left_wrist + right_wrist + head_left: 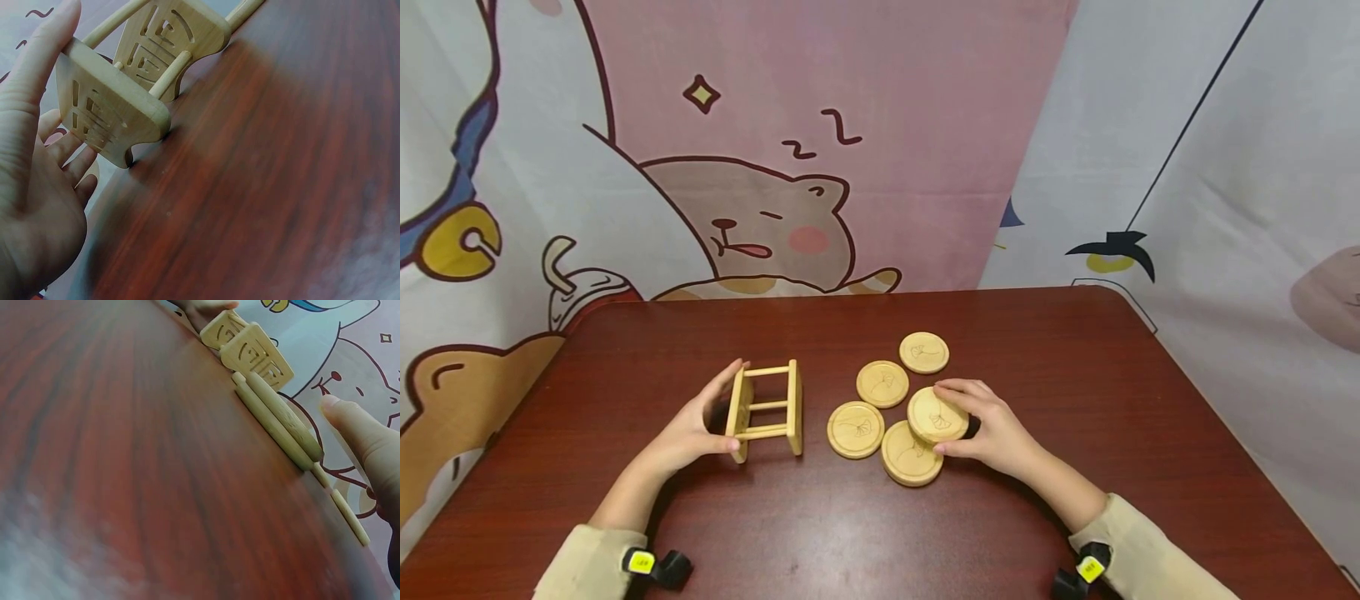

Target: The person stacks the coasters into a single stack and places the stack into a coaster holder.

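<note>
A small pale wooden rack (765, 408) with two slotted side panels and round crossbars stands on the table. My left hand (688, 425) grips its left panel, thumb (40, 59) at one end and fingertips at the other. My right hand (996, 429) holds a round wooden coaster (937, 415) with an engraved leaf, thumb and fingers at opposite edges. That coaster overlaps a thicker-looking coaster pile (912, 467) in the head view. In the right wrist view the right thumb (359, 425) mostly hides the held coaster, and the coaster pile (281, 422) shows edge-on.
Three more coasters lie flat between the hands: one coaster (855, 430) nearest the rack, a second coaster (882, 384) behind it, and the farthest coaster (924, 352). The glossy reddish-brown table (850, 533) meets a cartoon-printed cloth (910, 150) along its back edge.
</note>
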Tool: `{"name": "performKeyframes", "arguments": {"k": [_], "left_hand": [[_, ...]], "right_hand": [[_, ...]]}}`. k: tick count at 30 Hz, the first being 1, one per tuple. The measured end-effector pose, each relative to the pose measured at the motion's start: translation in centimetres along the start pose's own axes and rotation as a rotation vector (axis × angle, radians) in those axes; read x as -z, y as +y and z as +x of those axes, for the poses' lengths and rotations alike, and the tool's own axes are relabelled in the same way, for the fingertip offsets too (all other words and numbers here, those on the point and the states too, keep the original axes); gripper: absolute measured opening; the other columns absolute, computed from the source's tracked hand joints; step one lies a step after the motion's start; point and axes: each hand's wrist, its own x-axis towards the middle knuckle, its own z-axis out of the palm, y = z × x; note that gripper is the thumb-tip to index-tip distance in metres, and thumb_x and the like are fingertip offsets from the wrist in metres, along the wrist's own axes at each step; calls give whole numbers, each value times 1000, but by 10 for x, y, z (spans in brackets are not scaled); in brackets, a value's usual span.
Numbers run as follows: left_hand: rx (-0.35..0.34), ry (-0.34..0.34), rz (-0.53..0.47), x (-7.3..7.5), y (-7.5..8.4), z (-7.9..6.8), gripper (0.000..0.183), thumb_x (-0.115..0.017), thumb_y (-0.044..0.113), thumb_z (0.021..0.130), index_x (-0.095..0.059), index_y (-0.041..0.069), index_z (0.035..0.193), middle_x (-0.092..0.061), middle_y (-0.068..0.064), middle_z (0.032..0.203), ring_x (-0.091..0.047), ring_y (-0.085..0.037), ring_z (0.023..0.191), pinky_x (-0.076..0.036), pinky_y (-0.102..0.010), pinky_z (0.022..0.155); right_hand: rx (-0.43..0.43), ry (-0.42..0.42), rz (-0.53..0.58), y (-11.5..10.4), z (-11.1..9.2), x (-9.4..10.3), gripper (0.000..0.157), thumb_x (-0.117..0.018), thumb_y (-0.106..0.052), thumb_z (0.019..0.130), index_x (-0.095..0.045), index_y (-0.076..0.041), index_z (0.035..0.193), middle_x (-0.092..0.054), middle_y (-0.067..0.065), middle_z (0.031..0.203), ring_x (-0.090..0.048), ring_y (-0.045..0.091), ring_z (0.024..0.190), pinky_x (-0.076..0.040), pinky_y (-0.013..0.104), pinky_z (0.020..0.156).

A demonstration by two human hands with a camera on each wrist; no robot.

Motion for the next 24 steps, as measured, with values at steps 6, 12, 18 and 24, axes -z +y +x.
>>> {"name": "performKeyframes", "arguments": {"k": [6,12,18,24], "left_hand": [[0,2,-1,0,0,0,108,-82,6,67,-16,1,152,-21,-32,149,-37,-31,128,-28,-18,100],[-1,-1,-2,1,-1,0,108,-83,8,68,-16,5,153,-20,-30,151,-36,-32,129,-28,-18,100],[-5,-3,2,1,-1,0,108,-82,7,67,-16,6,153,-19,-30,151,-35,-35,129,-28,-19,100],[-7,-4,8,1,-2,0,108,-82,7,68,-15,0,152,-20,-32,150,-38,-28,128,-29,-18,99]], "right_hand": [[21,-14,6,-4,-1,-3,78,-88,-36,64,-60,-5,130,-55,3,130,-47,23,120,-35,31,99],[60,-24,36,-8,-1,-8,76,-87,-36,66,-60,-4,129,-55,3,129,-48,22,118,-36,30,98],[98,-30,56,-12,-2,-13,76,-87,-37,66,-59,-4,129,-56,3,128,-49,21,117,-36,29,98],[84,-72,60,-18,-2,-16,78,-85,-44,68,-58,-6,131,-55,1,131,-46,18,120,-36,32,99]]}}
